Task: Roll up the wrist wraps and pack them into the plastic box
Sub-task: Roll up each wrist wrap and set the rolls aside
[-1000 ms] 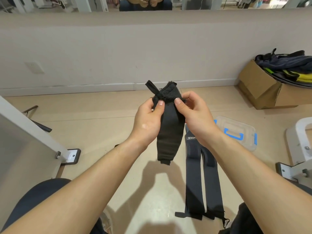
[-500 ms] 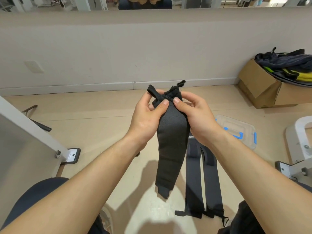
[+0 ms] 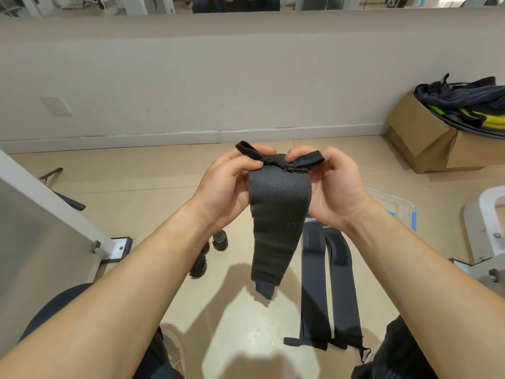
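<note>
Over beige floor, wrist wrap between left hand and right hand

A black wrist wrap is hanging unrolled in mid-air. The left hand and right hand are pinching its top edge and thin loop, and its narrow tail is dangling above the floor. Two dark wraps are lying flat, side by side, on the floor to the right. Small rolled wraps are sitting to the left. The clear plastic box, with blue latches, is resting on the floor beyond the right wrist.
</note>
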`<state>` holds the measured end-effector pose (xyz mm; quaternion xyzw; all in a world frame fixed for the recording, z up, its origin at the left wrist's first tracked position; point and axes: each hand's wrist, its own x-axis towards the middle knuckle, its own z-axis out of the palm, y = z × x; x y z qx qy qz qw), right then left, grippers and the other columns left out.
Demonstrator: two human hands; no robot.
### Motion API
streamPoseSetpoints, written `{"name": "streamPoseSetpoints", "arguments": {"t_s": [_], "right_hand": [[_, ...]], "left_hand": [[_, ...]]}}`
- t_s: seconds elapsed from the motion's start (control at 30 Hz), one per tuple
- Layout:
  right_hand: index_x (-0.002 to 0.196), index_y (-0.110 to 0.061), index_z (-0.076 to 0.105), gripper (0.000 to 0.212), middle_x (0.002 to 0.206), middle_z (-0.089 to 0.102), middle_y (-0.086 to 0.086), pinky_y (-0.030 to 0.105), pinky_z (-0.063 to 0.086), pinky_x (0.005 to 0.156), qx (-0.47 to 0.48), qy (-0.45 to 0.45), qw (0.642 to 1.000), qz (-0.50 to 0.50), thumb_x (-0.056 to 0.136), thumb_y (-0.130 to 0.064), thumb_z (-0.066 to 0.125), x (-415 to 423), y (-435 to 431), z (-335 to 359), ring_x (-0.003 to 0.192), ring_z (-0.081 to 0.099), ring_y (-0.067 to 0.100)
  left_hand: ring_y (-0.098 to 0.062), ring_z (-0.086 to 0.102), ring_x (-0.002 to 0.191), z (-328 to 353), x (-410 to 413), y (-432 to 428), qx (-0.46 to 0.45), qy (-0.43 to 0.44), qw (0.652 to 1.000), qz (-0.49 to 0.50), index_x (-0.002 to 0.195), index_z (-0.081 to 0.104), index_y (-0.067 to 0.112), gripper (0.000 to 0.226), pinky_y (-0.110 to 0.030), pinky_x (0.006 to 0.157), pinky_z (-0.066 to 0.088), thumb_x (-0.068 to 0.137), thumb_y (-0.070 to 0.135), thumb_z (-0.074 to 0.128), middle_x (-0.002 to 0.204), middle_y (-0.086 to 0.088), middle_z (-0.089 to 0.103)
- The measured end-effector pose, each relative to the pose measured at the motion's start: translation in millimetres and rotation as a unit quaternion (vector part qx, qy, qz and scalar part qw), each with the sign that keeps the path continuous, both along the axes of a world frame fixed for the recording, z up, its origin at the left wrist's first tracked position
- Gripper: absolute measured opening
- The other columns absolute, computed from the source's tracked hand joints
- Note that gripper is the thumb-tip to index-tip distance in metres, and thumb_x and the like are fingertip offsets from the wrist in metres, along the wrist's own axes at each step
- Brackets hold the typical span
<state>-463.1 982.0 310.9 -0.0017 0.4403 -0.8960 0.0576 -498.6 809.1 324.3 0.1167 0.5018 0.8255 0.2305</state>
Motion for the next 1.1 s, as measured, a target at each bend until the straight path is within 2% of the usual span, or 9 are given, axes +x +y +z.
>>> {"name": "streamPoseSetpoints", "arguments": {"t_s": [0.07, 0.2, 0.27, 0.43, 0.57, 0.73, 0.83, 0.97, 1.1], "right_hand": [[0.075, -0.008, 0.073, 0.018, 0.104, 0.067, 0.021, 0.040, 0.053, 0.092, 0.023, 0.010, 1.000, -0.006, 0.081, -0.013, 0.057, 3, 2, 3, 0.097, 0.064, 0.032], [0.088, -0.005, 0.069, 0.006, 0.079, 0.071, 0.004, 0.024, 0.055, 0.068, 0.057, 0.039, 0.998, -0.012, 0.091, -0.005, 0.064, 10, 5, 9, 0.074, 0.069, 0.013], [0.082, -0.010, 0.073, 0.013, 0.075, 0.072, 0.002, 0.021, 0.054, 0.061, 0.071, 0.046, 0.996, -0.016, 0.087, -0.005, 0.062, 11, 5, 8, 0.069, 0.068, 0.011], [0.079, -0.010, 0.071, 0.005, 0.078, 0.071, 0.004, 0.023, 0.054, 0.058, 0.137, 0.062, 0.988, -0.032, 0.077, -0.006, 0.070, 11, 3, 6, 0.071, 0.068, 0.015], [0.083, -0.009, 0.066, 0.020, 0.079, 0.071, 0.006, 0.027, 0.057, 0.065, 0.187, 0.070, 0.978, -0.057, 0.073, -0.002, 0.082, 9, 0, 1, 0.072, 0.069, 0.019], [0.107, -0.015, 0.066, 0.041, 0.086, 0.074, 0.010, 0.032, 0.060, 0.074, 0.214, 0.057, 0.974, -0.053, 0.074, -0.001, 0.084, 7, 4, 1, 0.075, 0.071, 0.022], [0.100, -0.017, 0.071, 0.030, 0.089, 0.073, 0.001, 0.027, 0.056, 0.077, 0.341, 0.065, 0.934, -0.089, 0.079, 0.002, 0.082, 6, 4, 1, 0.079, 0.069, 0.012], [0.097, -0.015, 0.070, 0.028, 0.090, 0.071, 0.002, 0.024, 0.055, 0.073, 0.390, 0.064, 0.912, -0.106, 0.081, 0.007, 0.077, 9, 5, 2, 0.078, 0.066, 0.009], [0.094, -0.023, 0.074, 0.029, 0.094, 0.071, 0.005, 0.031, 0.056, 0.075, 0.352, 0.058, 0.931, -0.080, 0.077, -0.002, 0.085, 9, 12, -1, 0.085, 0.068, 0.015]], "left_hand": [[-0.019, 0.070, 0.084, 0, -1, -2, -0.012, 0.004, 1.000, -0.013, 0.076, 0.082, 0.013, 0.046, -0.029, 0.074, 0.058, 0.090, -0.001, 0.041, 0.086, -0.006, 0.076], [-0.032, 0.061, 0.104, 3, -5, -10, 0.005, -0.007, 0.997, -0.071, 0.095, 0.083, 0.010, 0.040, -0.041, 0.095, 0.051, 0.085, 0.021, 0.046, 0.104, -0.013, 0.076], [-0.023, 0.067, 0.099, 2, -4, -12, -0.023, 0.026, 0.996, -0.078, 0.097, 0.083, 0.014, 0.030, -0.032, 0.088, 0.056, 0.091, 0.019, 0.054, 0.103, -0.007, 0.077], [-0.017, 0.075, 0.083, -2, 0, -7, -0.077, 0.068, 0.994, -0.037, 0.102, 0.077, 0.018, 0.025, -0.025, 0.067, 0.059, 0.080, 0.011, 0.068, 0.092, -0.006, 0.077], [-0.016, 0.072, 0.077, -5, 2, -7, -0.170, 0.131, 0.977, -0.003, 0.101, 0.071, 0.020, 0.019, -0.025, 0.060, 0.055, 0.093, 0.004, 0.068, 0.089, -0.007, 0.074], [-0.012, 0.068, 0.062, -9, 8, -2, -0.143, 0.106, 0.984, 0.027, 0.097, 0.067, 0.012, 0.013, -0.020, 0.051, 0.050, 0.097, 0.000, 0.061, 0.072, 0.000, 0.071], [-0.013, 0.070, 0.067, -12, 10, 2, -0.128, 0.077, 0.988, 0.027, 0.087, 0.074, 0.016, 0.014, -0.024, 0.056, 0.055, 0.093, 0.005, 0.066, 0.075, -0.001, 0.074], [-0.020, 0.073, 0.085, -15, 10, 1, -0.144, 0.067, 0.987, 0.004, 0.085, 0.082, 0.024, 0.007, -0.043, 0.081, 0.059, 0.078, 0.024, 0.082, 0.091, -0.004, 0.078], [-0.020, 0.073, 0.084, -15, 10, 0, -0.179, 0.084, 0.980, 0.014, 0.095, 0.076, 0.019, 0.020, -0.041, 0.079, 0.060, 0.086, 0.001, 0.076, 0.089, -0.003, 0.077]]}}
